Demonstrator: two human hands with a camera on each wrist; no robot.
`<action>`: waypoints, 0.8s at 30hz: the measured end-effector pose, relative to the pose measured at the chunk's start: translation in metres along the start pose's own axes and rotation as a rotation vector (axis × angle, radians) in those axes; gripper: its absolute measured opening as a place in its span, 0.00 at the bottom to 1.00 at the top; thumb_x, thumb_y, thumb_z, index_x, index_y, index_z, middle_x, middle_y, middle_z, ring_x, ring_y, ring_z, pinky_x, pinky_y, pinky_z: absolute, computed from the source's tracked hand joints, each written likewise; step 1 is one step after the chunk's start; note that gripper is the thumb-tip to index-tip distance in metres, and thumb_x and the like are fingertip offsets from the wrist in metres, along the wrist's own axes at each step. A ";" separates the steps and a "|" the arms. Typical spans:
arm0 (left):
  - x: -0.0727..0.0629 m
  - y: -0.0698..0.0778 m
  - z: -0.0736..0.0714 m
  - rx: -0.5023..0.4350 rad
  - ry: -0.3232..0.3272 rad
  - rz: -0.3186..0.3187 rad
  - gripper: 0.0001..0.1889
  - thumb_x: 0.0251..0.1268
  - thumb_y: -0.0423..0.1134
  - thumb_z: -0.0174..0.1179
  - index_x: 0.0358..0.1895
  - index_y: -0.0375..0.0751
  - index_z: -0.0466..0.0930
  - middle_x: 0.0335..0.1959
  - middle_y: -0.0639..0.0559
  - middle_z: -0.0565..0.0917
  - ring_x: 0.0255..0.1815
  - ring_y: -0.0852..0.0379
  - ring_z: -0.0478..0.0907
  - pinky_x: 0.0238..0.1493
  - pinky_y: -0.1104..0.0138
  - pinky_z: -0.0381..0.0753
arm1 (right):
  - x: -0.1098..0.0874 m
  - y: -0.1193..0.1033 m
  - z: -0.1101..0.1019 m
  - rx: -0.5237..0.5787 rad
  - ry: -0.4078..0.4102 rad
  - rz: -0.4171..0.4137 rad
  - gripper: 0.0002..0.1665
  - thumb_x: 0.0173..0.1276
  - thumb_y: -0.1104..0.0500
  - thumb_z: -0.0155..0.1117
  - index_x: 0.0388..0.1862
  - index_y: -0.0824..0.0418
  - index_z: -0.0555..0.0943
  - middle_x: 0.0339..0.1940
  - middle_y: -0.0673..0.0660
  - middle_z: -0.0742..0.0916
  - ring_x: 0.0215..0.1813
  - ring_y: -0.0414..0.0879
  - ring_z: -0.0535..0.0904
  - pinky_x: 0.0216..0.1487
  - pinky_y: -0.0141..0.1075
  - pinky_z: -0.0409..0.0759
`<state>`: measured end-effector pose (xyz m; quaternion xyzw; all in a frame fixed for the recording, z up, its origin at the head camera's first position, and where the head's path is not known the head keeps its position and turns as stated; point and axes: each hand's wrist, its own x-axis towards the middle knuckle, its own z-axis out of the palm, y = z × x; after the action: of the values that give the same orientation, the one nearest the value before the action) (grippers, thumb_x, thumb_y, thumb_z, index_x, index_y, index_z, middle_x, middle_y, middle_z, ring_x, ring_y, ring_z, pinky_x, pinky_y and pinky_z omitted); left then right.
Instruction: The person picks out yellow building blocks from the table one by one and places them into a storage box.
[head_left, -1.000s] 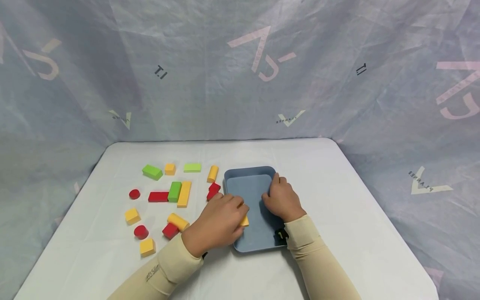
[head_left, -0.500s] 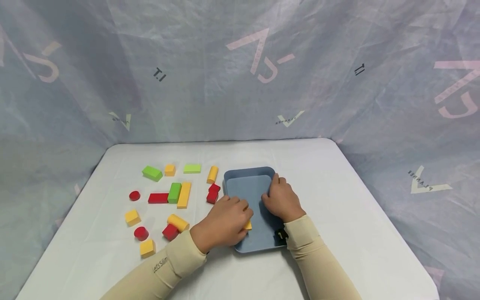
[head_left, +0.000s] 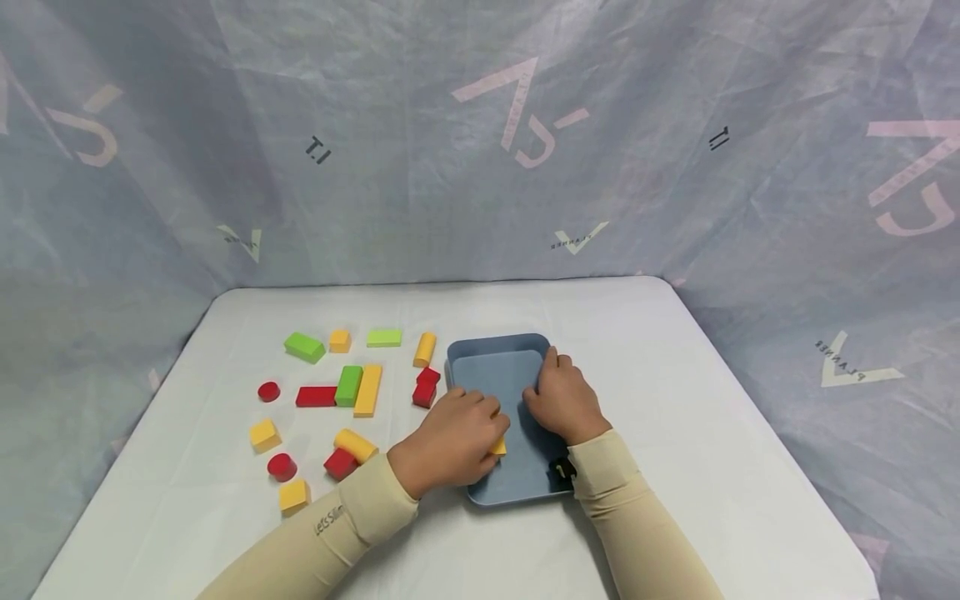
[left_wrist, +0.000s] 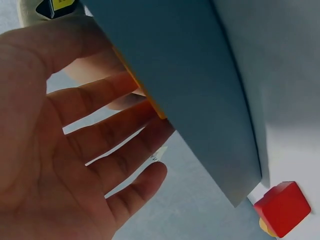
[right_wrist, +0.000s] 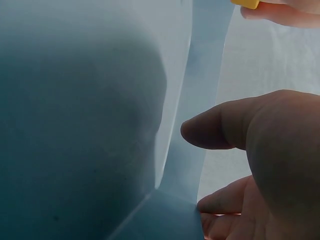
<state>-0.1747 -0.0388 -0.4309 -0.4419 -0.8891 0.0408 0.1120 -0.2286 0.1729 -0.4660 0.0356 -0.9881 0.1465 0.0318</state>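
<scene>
A shallow blue-grey tray (head_left: 498, 343) lies on the table in front of me. My left hand (head_left: 454, 439) is over its left side and pinches a yellow block (head_left: 498, 447), mostly hidden by the fingers. In the left wrist view, only a thin edge of that block (left_wrist: 145, 95) shows beyond the tray wall (left_wrist: 195, 100). At the tray's right side, my right hand (head_left: 566, 397) holds the rim. In the right wrist view, the right thumb (right_wrist: 212, 131) reaches over the wall while the other fingers stay outside.
Left of the tray lie scattered blocks: two red blocks (head_left: 425, 390) close to its wall, a yellow half-cylinder (head_left: 424, 349), a yellow plank (head_left: 367, 391), a green block (head_left: 348, 386), a yellow cylinder (head_left: 356, 445), a red disc (head_left: 281, 467) and several others. A grey cloth (head_left: 480, 167) hangs behind.
My left hand has moved slightly right, further over the tray, carrying the yellow block. The right hand has kept its hold on the rim, and the tray has barely shifted.
</scene>
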 end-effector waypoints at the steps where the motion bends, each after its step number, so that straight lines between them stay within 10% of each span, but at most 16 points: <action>1: 0.000 0.000 0.000 0.006 -0.002 0.000 0.12 0.66 0.51 0.65 0.44 0.50 0.86 0.36 0.55 0.81 0.35 0.56 0.77 0.36 0.62 0.70 | 0.000 0.000 0.000 0.001 0.001 0.000 0.48 0.72 0.51 0.61 0.78 0.80 0.56 0.69 0.77 0.74 0.60 0.70 0.80 0.53 0.59 0.83; 24: 0.000 0.004 0.012 -0.006 -0.074 -0.020 0.13 0.64 0.52 0.68 0.45 0.51 0.86 0.34 0.56 0.80 0.33 0.56 0.76 0.34 0.63 0.68 | 0.001 0.001 0.001 0.000 -0.011 0.008 0.48 0.72 0.51 0.61 0.79 0.78 0.55 0.70 0.77 0.73 0.62 0.69 0.79 0.55 0.58 0.82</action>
<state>-0.1746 -0.0363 -0.4432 -0.4315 -0.8971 0.0536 0.0780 -0.2296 0.1738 -0.4675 0.0326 -0.9883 0.1465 0.0258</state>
